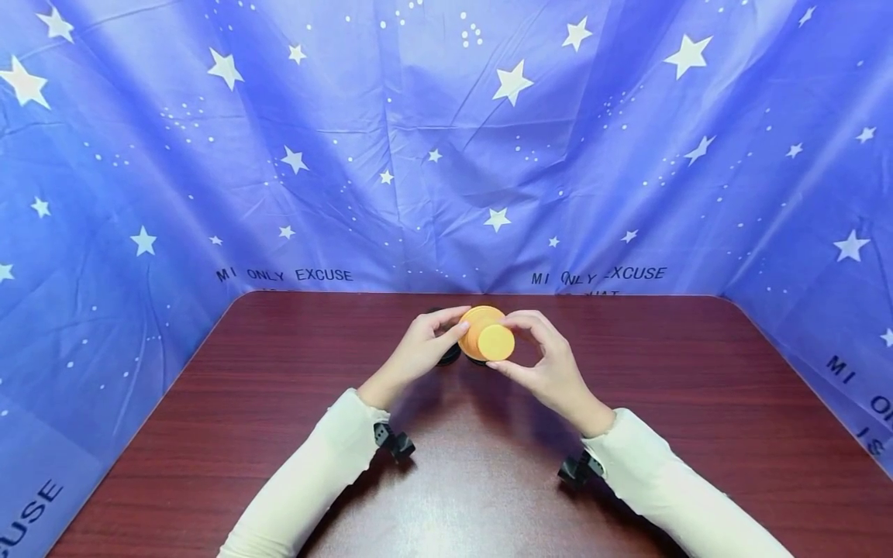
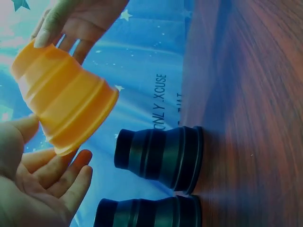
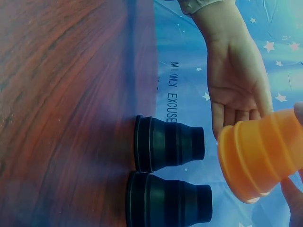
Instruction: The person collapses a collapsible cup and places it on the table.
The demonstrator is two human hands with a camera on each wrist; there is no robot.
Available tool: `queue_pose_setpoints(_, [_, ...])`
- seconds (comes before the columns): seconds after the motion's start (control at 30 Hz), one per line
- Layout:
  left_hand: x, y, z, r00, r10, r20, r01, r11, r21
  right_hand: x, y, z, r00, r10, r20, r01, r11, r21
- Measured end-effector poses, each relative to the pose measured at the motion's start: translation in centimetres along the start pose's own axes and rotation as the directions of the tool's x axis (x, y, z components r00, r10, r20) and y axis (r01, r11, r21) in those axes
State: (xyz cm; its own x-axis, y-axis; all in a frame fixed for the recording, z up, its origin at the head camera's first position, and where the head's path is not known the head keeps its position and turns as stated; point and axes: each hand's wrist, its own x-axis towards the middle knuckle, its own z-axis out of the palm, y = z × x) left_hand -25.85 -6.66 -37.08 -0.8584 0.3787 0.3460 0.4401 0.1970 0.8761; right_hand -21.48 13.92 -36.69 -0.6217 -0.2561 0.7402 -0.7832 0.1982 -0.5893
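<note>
An orange ribbed, tapered cup [image 1: 496, 342] hangs over the table between both hands, its narrow end tilted towards the head camera. My right hand [image 1: 551, 364] pinches it near the narrow end, thumb on one side and fingers on the other. At the wide rim, my left hand [image 1: 418, 345] holds it between thumb and fingers. Two black cups of similar stepped shape, one black cup [image 2: 161, 158] and another black cup [image 2: 142, 213], stand side by side, wide rims down on the table. In the head view the hands and orange cup mostly hide them.
The dark red wood-grain table [image 1: 279, 434] ends at the back against a blue curtain [image 1: 446, 155] with white stars. Small black devices sit at both wrists, a left one [image 1: 396, 443] and a right one [image 1: 579, 470], below white sleeves.
</note>
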Motion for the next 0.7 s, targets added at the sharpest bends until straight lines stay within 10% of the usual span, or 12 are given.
queue_pose_setpoints(0.33, [-0.2,-0.4,0.3,0.999,-0.039,-0.012,0.038,0.996,-0.081,0.2,-2.5,0.0,0.995,0.071,0.073,-0.074,0.996,0.043])
queue_pose_setpoints(0.7, [-0.2,-0.6,-0.4,0.998,-0.057,0.041,0.066,0.958,-0.279,0.1,0.7,-1.7,0.983,0.093,0.156,-0.118,0.980,0.160])
